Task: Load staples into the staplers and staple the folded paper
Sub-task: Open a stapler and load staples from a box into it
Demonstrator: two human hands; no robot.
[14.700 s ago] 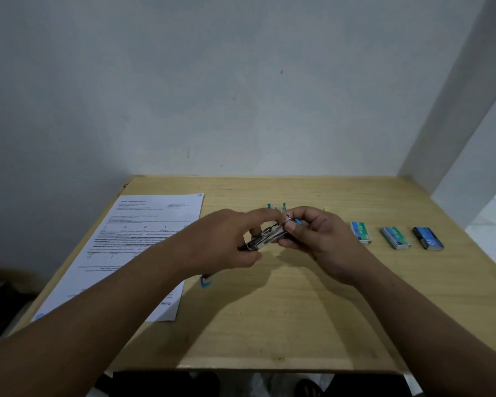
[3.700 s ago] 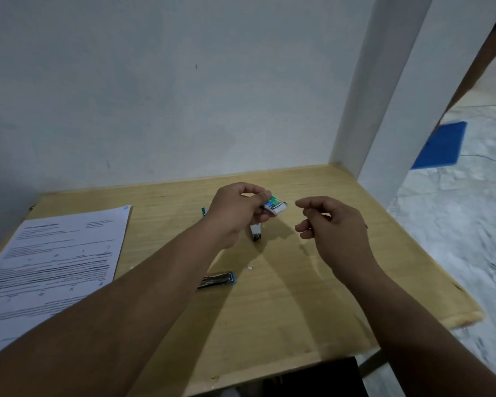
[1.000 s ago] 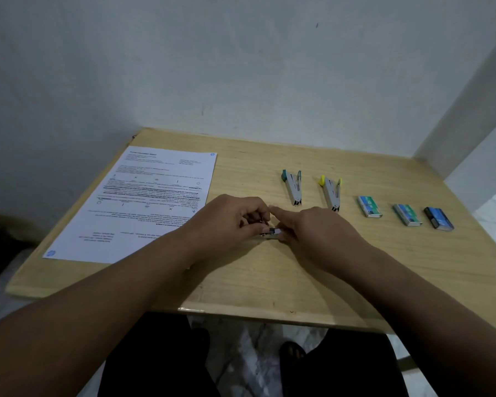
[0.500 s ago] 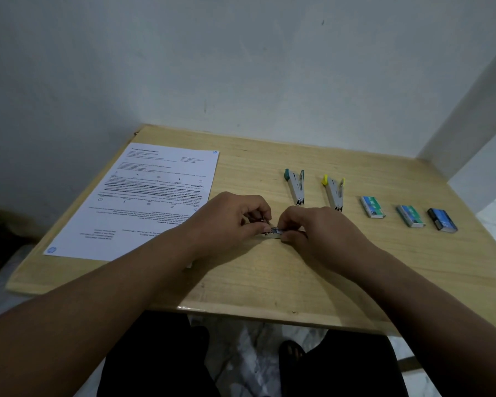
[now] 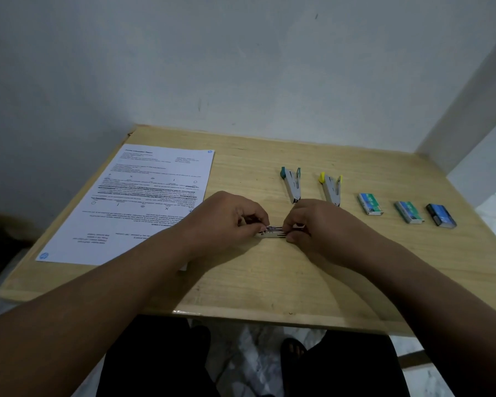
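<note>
While the left hand (image 5: 226, 217) and the right hand (image 5: 317, 224) both pinch a small metal stapler (image 5: 271, 232) with curled fingers, it lies low on the wooden table (image 5: 269, 282) between them. Behind it two open staplers, a teal-tipped stapler (image 5: 292, 183) and a yellow-tipped stapler (image 5: 331, 188), lie beside three staple boxes (image 5: 408, 212); the printed paper (image 5: 143, 202) lies flat to the left.

Pale wooden table (image 5: 269, 282) (glossy at its front edge), matt white paper sheet (image 5: 143, 196), shiny metal stapler (image 5: 272, 232)

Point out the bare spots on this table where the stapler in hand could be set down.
Bare wood runs along the near edge, below both hands, and behind the staple boxes. It is crowded in the row of teal stapler, yellow stapler and boxes; the paper fills the left.
</note>
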